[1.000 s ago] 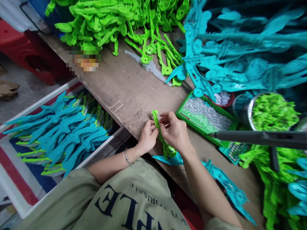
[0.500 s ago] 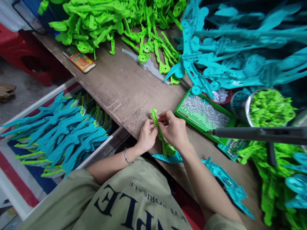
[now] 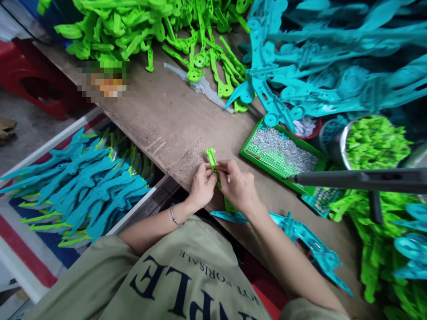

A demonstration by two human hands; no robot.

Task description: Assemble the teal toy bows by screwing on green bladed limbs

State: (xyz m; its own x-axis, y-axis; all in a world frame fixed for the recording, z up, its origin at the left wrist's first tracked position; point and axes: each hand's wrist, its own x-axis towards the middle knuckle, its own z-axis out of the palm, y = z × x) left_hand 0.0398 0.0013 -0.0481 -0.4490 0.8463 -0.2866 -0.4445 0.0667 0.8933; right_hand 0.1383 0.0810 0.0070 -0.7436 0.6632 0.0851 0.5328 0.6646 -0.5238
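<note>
A long, thin green plastic part point(image 3: 211, 156) with a hooked tip is held near the table's front edge. My left hand point(image 3: 203, 186) is closed around its middle from the left. From the right, my right hand point(image 3: 237, 183) pinches at the same part with thumb and fingers; anything small between those fingertips is hidden. The part's lower end runs down behind my right hand. Just beneath lies a turquoise plastic part point(image 3: 296, 231) on the table, partly covered by my right forearm.
A green tray point(image 3: 253, 156) of small metal pieces stands to the right, under a black screwdriver-like tool point(image 3: 360, 180). Green parts point(image 3: 123, 31) and turquoise parts point(image 3: 333, 66) are heaped behind. A metal bowl point(image 3: 343, 149) holds green pieces. Lower left, a box holds turquoise assemblies point(image 3: 90, 178).
My right fingers have moved slightly up along the green part toward its hooked tip. My left hand keeps its hold. The whole view has shifted a little.
</note>
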